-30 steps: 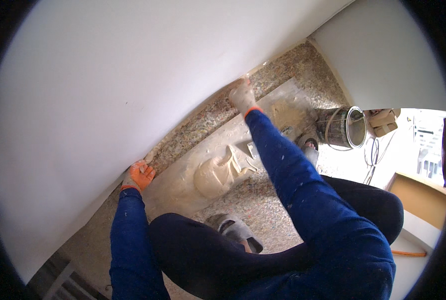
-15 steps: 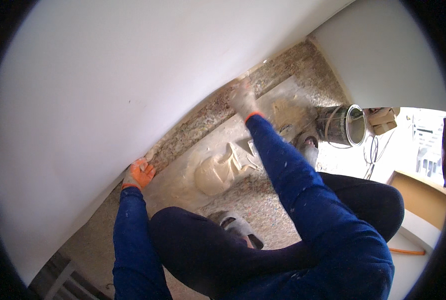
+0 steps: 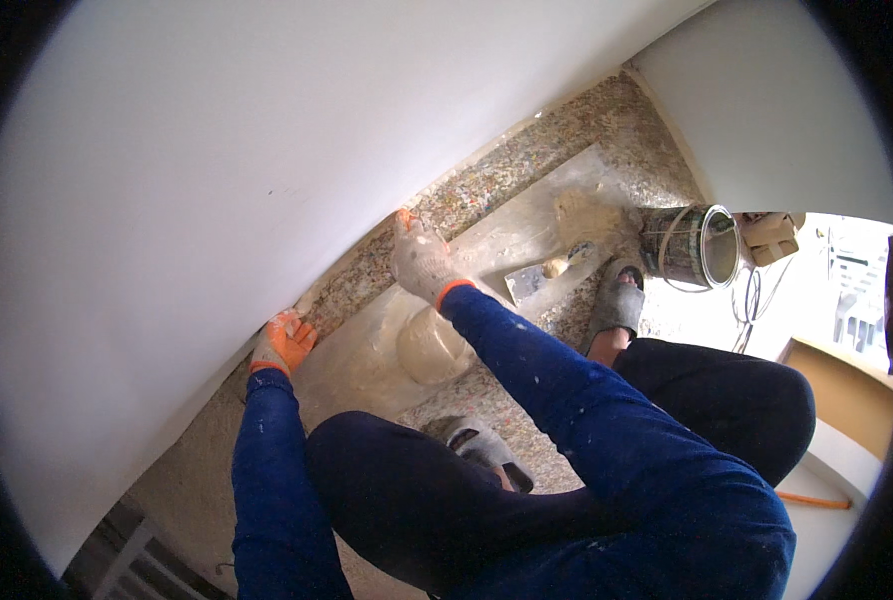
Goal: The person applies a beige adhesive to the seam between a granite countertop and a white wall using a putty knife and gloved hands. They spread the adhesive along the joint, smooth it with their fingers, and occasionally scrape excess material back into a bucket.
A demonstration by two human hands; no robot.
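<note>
My left hand (image 3: 284, 342), in a white and orange glove, rests at the lower edge of a large white wall surface (image 3: 237, 160). Its orange fingers are slightly bent and apart, with nothing seen in them. Further right along that edge, my gloved right hand (image 3: 422, 260) reaches to the wall, an orange fingertip touching it. Its other fingers are partly hidden, and no tool shows in it. Below the hands, a long pale board (image 3: 507, 235) on the floor bears a mound of beige paste (image 3: 432, 348). A putty knife (image 3: 537, 276) lies by the board's near side.
A paint-stained metal bucket (image 3: 672, 245) lies on its side at the right, before a cardboard box (image 3: 770, 238) and dark cables (image 3: 750, 300). My feet in grey slippers (image 3: 617, 300) stand close to the board. Speckled floor (image 3: 492, 410) surrounds it.
My right hand has slid left and nearer along the wall's lower edge, and its arm now covers part of the paste. My left hand stays nearly in place.
</note>
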